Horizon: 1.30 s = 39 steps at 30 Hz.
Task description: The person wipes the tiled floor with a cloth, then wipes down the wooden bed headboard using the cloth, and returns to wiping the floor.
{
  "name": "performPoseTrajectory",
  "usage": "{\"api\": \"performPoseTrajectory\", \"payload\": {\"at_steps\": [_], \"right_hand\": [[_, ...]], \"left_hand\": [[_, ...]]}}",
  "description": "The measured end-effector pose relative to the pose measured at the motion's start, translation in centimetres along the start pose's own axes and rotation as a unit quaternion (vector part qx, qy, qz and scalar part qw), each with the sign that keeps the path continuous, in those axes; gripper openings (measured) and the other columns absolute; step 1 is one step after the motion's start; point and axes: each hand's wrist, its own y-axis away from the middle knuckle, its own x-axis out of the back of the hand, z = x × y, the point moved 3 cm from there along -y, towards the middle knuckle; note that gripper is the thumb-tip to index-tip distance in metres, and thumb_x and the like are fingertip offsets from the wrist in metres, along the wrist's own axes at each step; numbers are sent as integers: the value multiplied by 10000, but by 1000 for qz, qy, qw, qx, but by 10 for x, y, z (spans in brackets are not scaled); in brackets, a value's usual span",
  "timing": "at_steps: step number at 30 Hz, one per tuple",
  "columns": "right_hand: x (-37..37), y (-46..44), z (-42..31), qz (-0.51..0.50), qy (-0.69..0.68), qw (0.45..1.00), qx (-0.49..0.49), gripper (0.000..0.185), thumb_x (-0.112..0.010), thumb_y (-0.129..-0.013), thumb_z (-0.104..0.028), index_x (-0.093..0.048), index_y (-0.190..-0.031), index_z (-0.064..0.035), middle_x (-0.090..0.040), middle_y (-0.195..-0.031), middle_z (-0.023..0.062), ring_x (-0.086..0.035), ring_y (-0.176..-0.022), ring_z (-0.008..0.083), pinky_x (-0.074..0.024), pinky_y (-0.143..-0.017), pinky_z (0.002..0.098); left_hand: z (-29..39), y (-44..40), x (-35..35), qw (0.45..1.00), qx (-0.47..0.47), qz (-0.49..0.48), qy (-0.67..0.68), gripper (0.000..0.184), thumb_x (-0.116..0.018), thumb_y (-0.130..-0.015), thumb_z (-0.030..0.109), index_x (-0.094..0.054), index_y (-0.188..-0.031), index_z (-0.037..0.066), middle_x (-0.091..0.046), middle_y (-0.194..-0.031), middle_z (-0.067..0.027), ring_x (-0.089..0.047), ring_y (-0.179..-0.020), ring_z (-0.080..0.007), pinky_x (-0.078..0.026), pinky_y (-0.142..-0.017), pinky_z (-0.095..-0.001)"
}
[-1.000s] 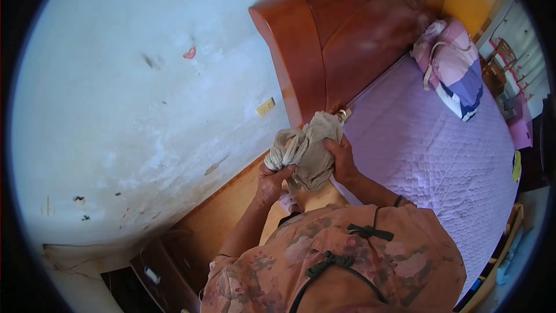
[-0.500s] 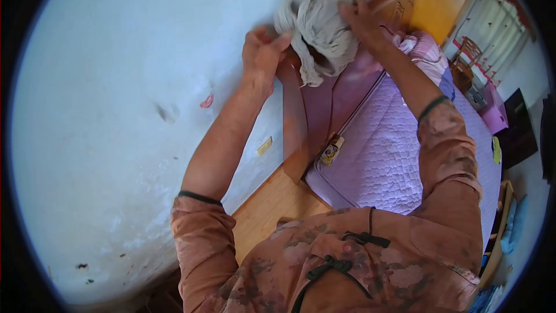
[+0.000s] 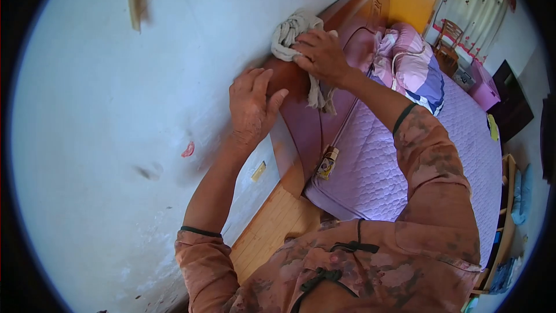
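A greyish-white cloth (image 3: 293,30) lies bunched over the top edge of the brown wooden headboard (image 3: 295,86), with one end hanging down its front. My right hand (image 3: 324,55) presses on the cloth, its fingers curled over it. To the left, my left hand (image 3: 252,101) is at the headboard's near end beside the wall, fingers spread and nothing in it.
The bed with a purple quilted cover (image 3: 376,165) stretches right of the headboard. A pink and purple bedding bundle (image 3: 414,66) lies on it. A small yellow packet (image 3: 328,163) sits at the mattress corner. The pale wall (image 3: 116,110) stands close on the left.
The cloth went from both hands, held low, up to the headboard's top. My left hand has let go of it; my right hand now rests on it. The view has shifted towards the headboard.
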Motion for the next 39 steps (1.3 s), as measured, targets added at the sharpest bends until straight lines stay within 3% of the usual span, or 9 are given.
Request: {"api": "performPoseTrajectory", "payload": {"at_steps": [8, 11, 14, 20, 23, 29, 32, 35, 39], "right_hand": [[-49, -1, 153, 4, 108, 991, -72, 282, -528, -849, -330, -643, -1032, -148, -580, -1176, 23, -484, -1128, 251, -439, -877, 452], [-65, 7, 224, 25, 270, 959, 80, 285, -490, -875, -309, -616, -1070, -142, -560, -1207, 40, -489, -1111, 276, -447, -893, 456], [-77, 1, 264, 51, 145, 985, -83, 273, -449, -901, -275, -598, -1087, -141, -536, -1245, 65, -493, -1102, 303, -439, -906, 455], [-91, -18, 344, -90, 305, 947, 46, 272, -418, -915, -287, -594, -1071, -149, -542, -1190, 71, -492, -1109, 317, -447, -907, 443], [-116, -28, 384, -136, 246, 957, -68, 258, -426, -907, -277, -600, -1048, -149, -556, -1121, 73, -498, -1102, 301, -453, -893, 443], [-97, -34, 339, -194, 285, 936, -66, 264, -451, -888, -294, -626, -1020, -149, -560, -1150, 62, -495, -1106, 298, -445, -881, 482], [-79, -23, 281, -19, 155, 959, -236, 255, -494, -863, -317, -642, -1005, -167, -570, -1159, 27, -489, -1111, 287, -451, -846, 475], [-75, -5, 221, 66, 164, 976, -125, 229, -539, -839, -308, -648, -998, -184, -586, -1138, -8, -482, -1118, 265, -452, -806, 478], [-38, -2, 106, 28, 79, 995, -51, 314, -597, -818, -265, -637, -1092, -118, -597, -1181, 31, -481, -1133, 280, -427, -866, 439]], "left_hand": [[0, 6, -32, 999, -11, 36, -33, 407, -647, -808, 196, -565, -1155, 1, -517, -1198, -175, -460, -1143, -356, -332, -980, -448], [-3, 7, -41, 998, -7, 65, -12, 380, -591, -816, 178, -563, -1148, -6, -513, -1193, -193, -443, -1144, -383, -324, -989, -466], [-8, 11, -51, 997, 3, 81, 2, 374, -520, -850, 218, -558, -1140, -16, -506, -1193, -206, -425, -1149, -402, -319, -994, -483], [-13, 15, -59, 996, 33, 88, -8, 448, -416, -902, 367, -562, -1092, -11, -503, -1187, -201, -414, -1169, -392, -318, -998, -491], [-14, 15, -61, 995, 47, 91, -11, 468, -405, -900, 397, -565, -1076, -6, -503, -1182, -200, -413, -1170, -391, -315, -1001, -495], [-15, 16, -62, 993, 35, 116, 6, 479, -423, -909, 425, -582, -1086, 9, -512, -1150, -185, -419, -1141, -388, -321, -981, -486], [-16, 16, -61, 994, 24, 111, 2, 503, -422, -914, 416, -563, -1142, -9, -503, -1187, -194, -403, -1165, -396, -308, -998, -487], [-16, 17, -62, 993, 14, 121, 10, 543, -420, -921, 394, -505, -1237, -39, -481, -1255, -205, -379, -1203, -406, -295, -1011, -487], [-14, 17, -59, 995, 5, 95, -12, 629, -345, -948, 402, -348, -1358, -74, -386, -1370, -240, -338, -1262, -389, -244, -1054, -467]]}}
